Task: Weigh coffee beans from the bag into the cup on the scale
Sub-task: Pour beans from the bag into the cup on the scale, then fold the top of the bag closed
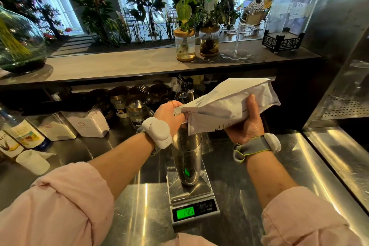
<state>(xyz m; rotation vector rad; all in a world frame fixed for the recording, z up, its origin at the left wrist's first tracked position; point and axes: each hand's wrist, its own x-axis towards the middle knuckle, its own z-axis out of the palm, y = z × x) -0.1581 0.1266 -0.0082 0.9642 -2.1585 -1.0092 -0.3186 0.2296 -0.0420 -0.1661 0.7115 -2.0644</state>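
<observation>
**Entry: coffee bag tipped over cup, pour under way**

- Left hand (169,115): fingers (180,113) pinched shut on the mouth end of the bag, directly above the cup's rim.
- Right hand (248,124): fingers wrapped around the bag's fuller lower part, carrying it from below; thumb pressed on the near face.
- Bag (229,104): white, creased, held in the air, tilted with its mouth down to the left and its base raised to the right.
- Cup (186,158): tall steel tumbler, upright on the scale's platform; dark contents seem visible through the opening, not clear enough to confirm as beans.
- Scale (191,195): on the steel table (279,166), green display (185,212) lit, digits apparently 1785; decimal point unreadable.
- Progress, judged: pouring in hand, likely part filled. Remaining: reach the target weight, right the bag, set it down.
</observation>
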